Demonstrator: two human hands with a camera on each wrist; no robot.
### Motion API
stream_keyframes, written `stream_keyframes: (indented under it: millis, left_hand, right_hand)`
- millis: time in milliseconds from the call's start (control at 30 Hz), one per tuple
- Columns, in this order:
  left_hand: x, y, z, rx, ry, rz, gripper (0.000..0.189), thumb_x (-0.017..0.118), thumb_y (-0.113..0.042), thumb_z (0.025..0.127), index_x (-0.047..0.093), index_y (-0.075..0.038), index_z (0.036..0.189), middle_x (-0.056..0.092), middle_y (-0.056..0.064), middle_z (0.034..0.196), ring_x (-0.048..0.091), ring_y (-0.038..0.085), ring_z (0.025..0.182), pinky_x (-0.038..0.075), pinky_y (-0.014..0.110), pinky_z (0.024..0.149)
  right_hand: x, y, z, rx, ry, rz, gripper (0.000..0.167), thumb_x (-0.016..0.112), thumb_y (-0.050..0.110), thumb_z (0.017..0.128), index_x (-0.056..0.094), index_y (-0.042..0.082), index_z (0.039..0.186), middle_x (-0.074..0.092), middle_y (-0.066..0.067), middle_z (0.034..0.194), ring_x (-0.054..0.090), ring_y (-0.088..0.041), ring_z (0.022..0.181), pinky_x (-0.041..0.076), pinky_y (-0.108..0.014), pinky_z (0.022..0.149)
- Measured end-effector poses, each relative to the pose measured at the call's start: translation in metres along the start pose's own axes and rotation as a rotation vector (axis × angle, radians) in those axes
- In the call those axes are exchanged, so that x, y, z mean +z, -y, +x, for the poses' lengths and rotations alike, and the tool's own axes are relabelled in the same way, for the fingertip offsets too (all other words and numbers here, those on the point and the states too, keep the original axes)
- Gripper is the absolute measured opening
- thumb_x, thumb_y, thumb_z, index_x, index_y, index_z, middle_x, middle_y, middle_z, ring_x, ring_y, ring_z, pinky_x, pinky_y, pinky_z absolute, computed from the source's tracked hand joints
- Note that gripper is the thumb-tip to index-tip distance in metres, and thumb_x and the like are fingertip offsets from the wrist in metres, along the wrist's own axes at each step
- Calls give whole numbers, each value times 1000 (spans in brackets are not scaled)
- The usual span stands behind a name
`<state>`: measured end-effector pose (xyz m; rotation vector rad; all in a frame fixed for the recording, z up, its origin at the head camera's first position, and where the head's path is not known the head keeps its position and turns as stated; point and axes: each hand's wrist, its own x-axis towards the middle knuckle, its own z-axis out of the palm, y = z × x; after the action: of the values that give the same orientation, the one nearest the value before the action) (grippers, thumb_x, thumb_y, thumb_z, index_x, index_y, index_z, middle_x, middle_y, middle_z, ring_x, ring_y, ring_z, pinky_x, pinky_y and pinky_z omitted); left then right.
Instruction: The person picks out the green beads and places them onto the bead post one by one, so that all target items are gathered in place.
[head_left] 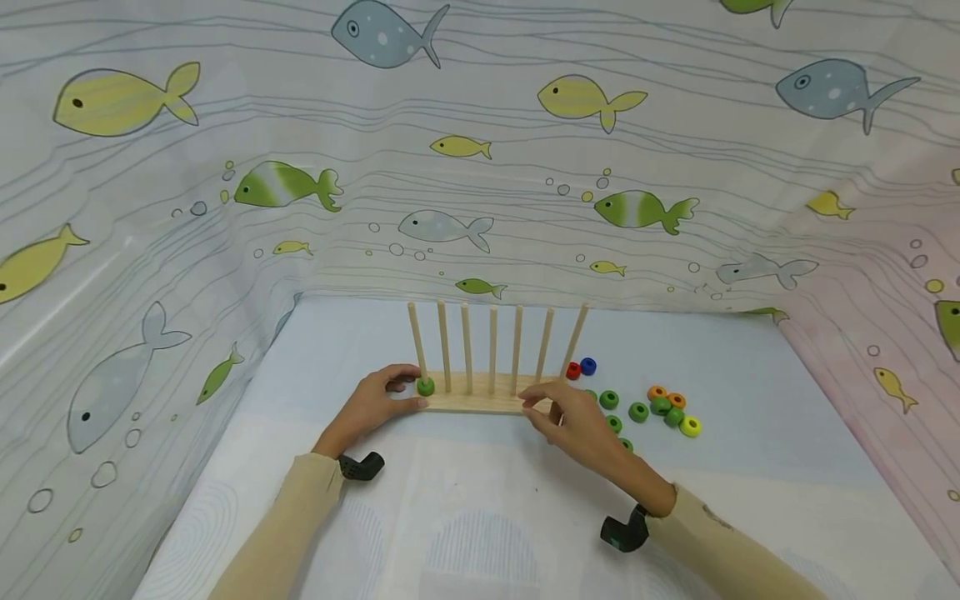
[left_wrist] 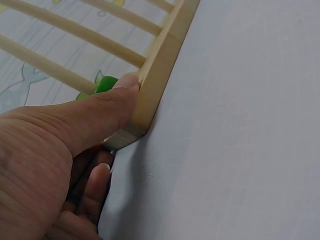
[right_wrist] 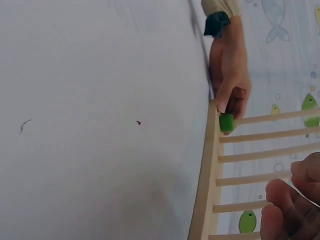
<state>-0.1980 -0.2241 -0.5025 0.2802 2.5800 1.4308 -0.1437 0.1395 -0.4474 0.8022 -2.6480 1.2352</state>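
Note:
A pale wooden peg rack (head_left: 472,403) with a row of several upright pegs stands on the table. One green bead (head_left: 426,387) sits at the foot of its leftmost peg. My left hand (head_left: 378,400) grips the left end of the base, the thumb (left_wrist: 117,100) pressed on it close to that bead. Over the front right part of the rack hovers my right hand (head_left: 581,425). Its fingers (right_wrist: 280,192) are loosely bent and apart from the thumb, and no bead shows between them. The right hand partly hides the rack's right end in the head view.
Right of the rack lie loose beads: several green ones (head_left: 638,412), two orange ones (head_left: 657,392), a yellow one (head_left: 691,426), a red one (head_left: 573,370) and a blue one (head_left: 588,366). A fish-patterned sheet (head_left: 525,242) rises behind the pale tabletop (head_left: 735,500).

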Motion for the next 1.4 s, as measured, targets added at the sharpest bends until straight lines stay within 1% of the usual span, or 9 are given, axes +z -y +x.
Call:
stream_keyframes:
  millis: [133, 333, 533, 700, 867, 967, 1167, 1267, 1400]
  left_hand:
    - [1, 2, 1, 0, 1, -3, 65, 86, -37, 85, 60, -17, 141, 59, 6, 142, 57, 31, 126, 45, 49, 108]
    - [2, 2, 1, 9, -7, 8, 63, 86, -37, 86, 61, -18, 140, 60, 6, 141, 57, 30, 125, 46, 49, 108]
    - [3, 1, 0, 4, -3, 0, 63, 86, -35, 86, 60, -17, 141, 59, 6, 142, 57, 30, 125, 45, 50, 108]
    - [3, 0, 0, 4, -2, 2, 63, 86, -35, 86, 60, -17, 141, 59, 6, 142, 57, 30, 125, 45, 49, 108]
    - [2, 1, -1, 4, -6, 13, 63, 85, -36, 87, 60, -17, 141, 59, 6, 142, 56, 30, 125, 46, 49, 107]
    - [2, 0, -2, 3, -6, 9, 63, 85, -35, 87, 60, -17, 142, 59, 6, 142, 56, 30, 125, 45, 50, 108]
    - [2, 2, -2, 14, -9, 8, 63, 85, -35, 87, 59, -17, 142, 59, 7, 143, 56, 31, 126, 45, 50, 108]
    - [2, 2, -2, 20, -10, 3, 63, 85, -35, 88, 59, -16, 142, 58, 7, 143, 56, 31, 126, 45, 51, 108]
    - [2, 2, -2, 25, -10, 4, 63, 85, -35, 88, 59, -16, 142, 58, 7, 143, 56, 31, 125, 45, 51, 108]
  right_hand:
    - [-3, -2, -8, 40, 10, -5, 23, 76, 13, 95, 74, 8, 118, 75, -1, 107, 55, -2, 51, 46, -23, 42]
    - [-8, -10, -20, 66, -12, -33, 24, 77, 15, 95, 73, 11, 119, 75, -1, 106, 55, -1, 52, 45, -24, 43]
    - [-10, -22, -33, 89, -24, -35, 23, 77, 13, 94, 73, 11, 117, 74, 1, 104, 55, -2, 50, 45, -23, 41]
    - [-13, -29, -43, 113, -25, -43, 21, 77, 13, 95, 73, 11, 116, 73, 4, 103, 56, -2, 51, 46, -24, 42]
    - [-15, -37, -52, 135, -26, -54, 22, 77, 13, 95, 73, 9, 116, 73, 4, 103, 55, -2, 51, 45, -23, 43]
    - [-17, -41, -58, 145, -27, -63, 22, 77, 14, 95, 74, 10, 116, 73, 5, 103, 55, -2, 51, 44, -23, 43]
    - [-22, -50, -69, 197, -45, -64, 20, 77, 12, 95, 74, 12, 114, 72, 4, 95, 57, -3, 52, 48, -23, 46]
    - [-26, -53, -74, 233, -48, -67, 20, 77, 12, 95, 73, 14, 114, 71, 4, 87, 58, -4, 52, 49, -24, 47]
    - [-31, -56, -79, 261, -56, -65, 20, 77, 11, 95, 73, 13, 114, 68, 3, 81, 57, -6, 52, 49, -25, 46]
